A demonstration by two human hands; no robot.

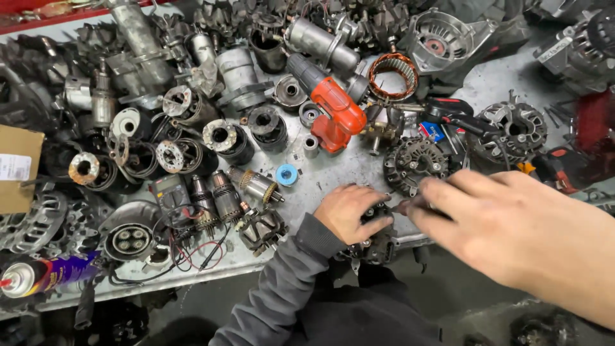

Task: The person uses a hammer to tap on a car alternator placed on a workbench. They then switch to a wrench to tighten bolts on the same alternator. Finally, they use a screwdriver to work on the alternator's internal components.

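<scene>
**Black alternator part pinned at the bench edge, tool hand blurred**

Black and greasy, the alternator part (375,240) sits at the near edge of the bench (346,170), partly overhanging it. The left hand (351,211) lies clenched over its top, fingers wrapped round the casing, apparently to keep it from turning or slipping off. The right hand (506,224) comes in from the right of the part, its fingers pinched round a thin dark tool (402,206) whose tip meets the part just beside the left fingers. Holding the piece at the edge seems to give both hands room from below and the side.

Just behind the part lies a round black housing (415,163). Farther behind and to the left stands an orange drill (333,112), and left of the part a small blue ring (286,174), a row of armatures (225,195) and a dark meter (172,195) with red and black leads. Far left of the part, near the bench corner, a spray can (45,274) lies on its side.

Much is hard to read. The right hand is blurred, so its grip and the kind of tool stay unclear. The left palm hides the part's top face, and its underside is lost in shadow below the bench. The heap at the back merges into dark metal, and the frame crops things at every side.
</scene>
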